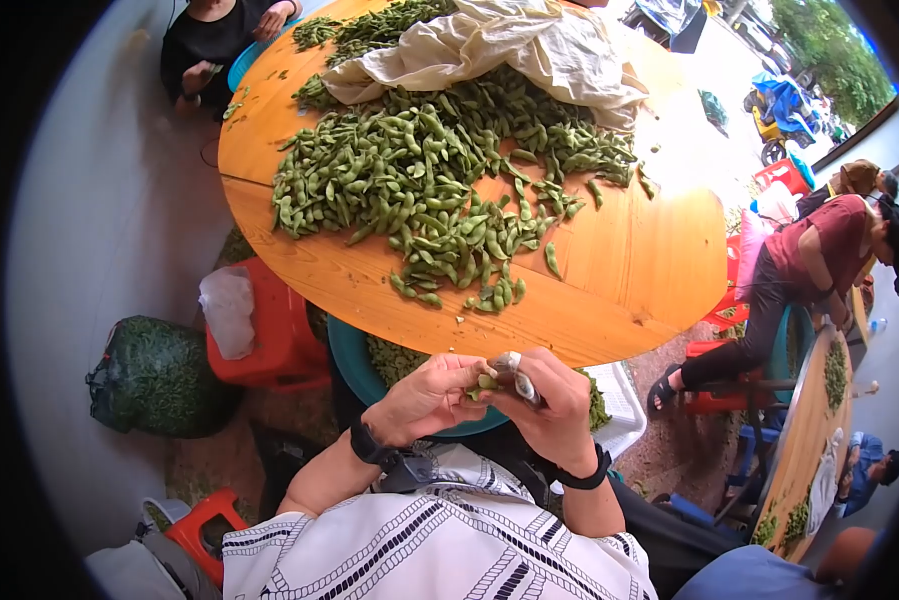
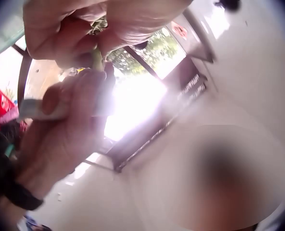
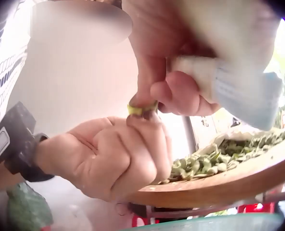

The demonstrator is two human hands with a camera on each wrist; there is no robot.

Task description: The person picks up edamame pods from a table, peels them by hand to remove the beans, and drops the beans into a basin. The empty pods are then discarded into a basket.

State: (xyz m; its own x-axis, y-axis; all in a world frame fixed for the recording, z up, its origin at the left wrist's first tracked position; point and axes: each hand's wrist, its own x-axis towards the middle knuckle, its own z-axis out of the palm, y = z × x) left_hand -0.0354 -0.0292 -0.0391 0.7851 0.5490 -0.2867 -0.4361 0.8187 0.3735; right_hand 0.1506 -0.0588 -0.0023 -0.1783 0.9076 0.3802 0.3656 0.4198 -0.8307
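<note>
In the head view my left hand (image 1: 431,396) and right hand (image 1: 554,415) meet over the basin, in front of the table's near edge. Between their fingertips is a small green soybean pod (image 1: 486,381), mostly covered by the fingers; a yellow-green bit of pod (image 3: 134,110) shows in the right wrist view. My left fingers are curled and pinch it, and my right thumb presses at it. A whitish, pale-blue-ended tube-like thing (image 3: 229,89) lies along my right fingers; I cannot tell whether it is a tool or a finger wrapping.
A heap of soybean pods (image 1: 399,170) covers much of the round wooden table (image 1: 629,270), partly under a cream cloth (image 1: 509,45). Below me stands a teal basin (image 1: 347,360) holding green material. Red stools (image 1: 259,330), a full green bag (image 1: 159,375) and other people (image 1: 829,240) surround me.
</note>
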